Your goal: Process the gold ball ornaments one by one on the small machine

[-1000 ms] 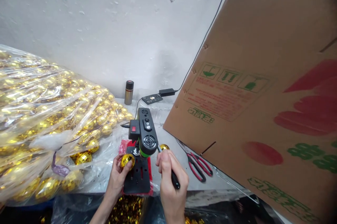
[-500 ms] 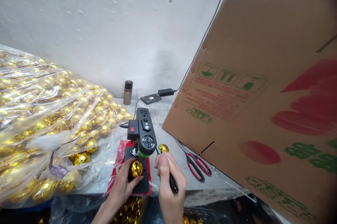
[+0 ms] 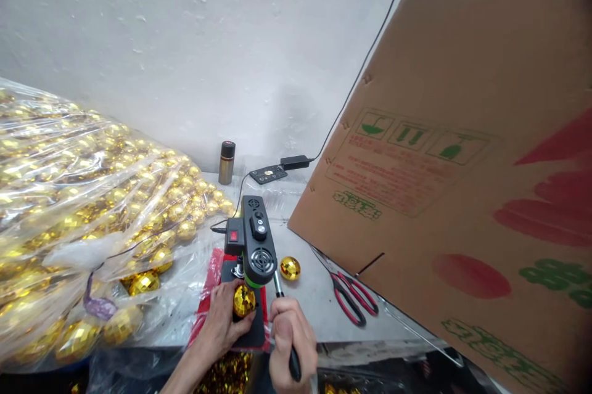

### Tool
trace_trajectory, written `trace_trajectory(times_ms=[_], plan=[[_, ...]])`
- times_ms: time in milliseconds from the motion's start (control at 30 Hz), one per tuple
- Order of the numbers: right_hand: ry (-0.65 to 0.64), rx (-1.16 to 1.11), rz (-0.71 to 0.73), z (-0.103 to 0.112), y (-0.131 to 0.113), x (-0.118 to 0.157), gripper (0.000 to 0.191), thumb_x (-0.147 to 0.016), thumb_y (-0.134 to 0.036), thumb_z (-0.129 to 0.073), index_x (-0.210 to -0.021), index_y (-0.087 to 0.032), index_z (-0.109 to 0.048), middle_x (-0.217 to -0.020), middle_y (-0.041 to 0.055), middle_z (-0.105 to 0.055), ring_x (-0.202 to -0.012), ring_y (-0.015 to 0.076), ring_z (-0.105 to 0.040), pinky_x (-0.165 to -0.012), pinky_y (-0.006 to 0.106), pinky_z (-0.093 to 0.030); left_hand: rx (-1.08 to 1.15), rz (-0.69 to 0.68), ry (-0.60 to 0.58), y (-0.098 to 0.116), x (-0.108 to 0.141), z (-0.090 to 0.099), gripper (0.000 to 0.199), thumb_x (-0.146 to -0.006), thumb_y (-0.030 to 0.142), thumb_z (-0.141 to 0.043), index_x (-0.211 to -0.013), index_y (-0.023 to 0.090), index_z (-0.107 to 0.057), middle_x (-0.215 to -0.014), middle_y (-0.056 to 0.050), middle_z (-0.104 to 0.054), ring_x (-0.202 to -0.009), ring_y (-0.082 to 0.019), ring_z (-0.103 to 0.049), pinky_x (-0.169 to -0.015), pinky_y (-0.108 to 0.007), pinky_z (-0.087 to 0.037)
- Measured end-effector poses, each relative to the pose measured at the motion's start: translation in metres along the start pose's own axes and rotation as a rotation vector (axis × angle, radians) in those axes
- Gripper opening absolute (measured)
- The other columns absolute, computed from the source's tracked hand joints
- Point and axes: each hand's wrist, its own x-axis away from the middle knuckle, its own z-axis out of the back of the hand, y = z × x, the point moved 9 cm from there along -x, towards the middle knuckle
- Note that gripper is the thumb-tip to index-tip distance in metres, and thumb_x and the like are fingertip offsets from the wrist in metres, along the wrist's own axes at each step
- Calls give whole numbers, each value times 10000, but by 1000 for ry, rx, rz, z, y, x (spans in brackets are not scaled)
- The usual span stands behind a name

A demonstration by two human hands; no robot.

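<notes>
My left hand (image 3: 226,320) pinches a shiny gold faceted ball (image 3: 243,300) between thumb and fingers. The ball sits over the dark base plate (image 3: 253,337) of a small black bench drill press (image 3: 259,240), below its head. My right hand (image 3: 292,341) is wrapped around the black grip of the press's lever (image 3: 295,364), to the right of the ball. Where the ball meets the tool tip is hidden under the head. Another gold ball (image 3: 290,268) lies loose on the table, just right of the press.
A clear plastic bag of gold balls (image 3: 115,197) fills the left side. Red-handled scissors (image 3: 354,298) lie by a large cardboard box (image 3: 416,153) on the right. Behind the press stand a small bottle (image 3: 226,163) and a power adapter (image 3: 295,163) with its cord.
My right hand has brought the lever down and closer to me, uncovering more of the loose ball. My left hand keeps the held ball under the press head. The view has shifted slightly.
</notes>
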Motion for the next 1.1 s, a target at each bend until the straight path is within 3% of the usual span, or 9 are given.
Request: trace_trajectory(times_ms=[167, 367, 767, 933, 1100], plan=[[106, -35, -16, -3, 18, 24, 351, -1097, -159, -375, -781, -241, -503, -687, -26, -561, -582, 123, -561, -525, 266, -382, -2, 10, 1, 3, 0, 1, 423, -808, 335, -753, -1202, 189, -710, -1074, -125, -760, -1014, -339, -709, -916, -499, -597], [131, 13, -20, -3, 27, 37, 350, -1079, -154, -377, -782, -246, -538, -689, -36, -594, -584, 133, -579, -598, 302, -423, 12, 26, -6, 5, 0, 1, 421, -800, 338, -757, -1187, 177, -717, -1081, -135, -761, -1018, -346, -706, -912, -506, -597], [109, 68, 10, -3, 30, 38, 378, -1101, -205, -360, -764, -255, -523, -669, -47, -588, -570, 137, -554, -774, 324, -536, 35, 21, 5, 1, -1, -4, 460, -789, 309, -745, -1229, 181, -708, -1122, -144, -762, -1046, -347, -708, -941, -522, -588], [149, 54, 32, -2, 29, 36, 395, -1097, -198, -354, -741, -256, -513, -646, -48, -562, -544, 139, -529, -691, 318, -509, 26, 18, 30, 0, -2, -5, 487, -752, 287, -756, -1227, 184, -719, -1143, -149, -762, -1065, -360, -711, -951, -539, -594], [171, 56, 71, -3, 23, 26, 425, -1131, -227, -353, -727, -241, -482, -649, -68, -549, -549, 107, -515, -738, 290, -505, 24, 20, 17, 1, -5, -5, 535, -735, 296, -766, -1249, 155, -710, -1150, -171, -767, -1070, -373, -722, -962, -556, -594]])
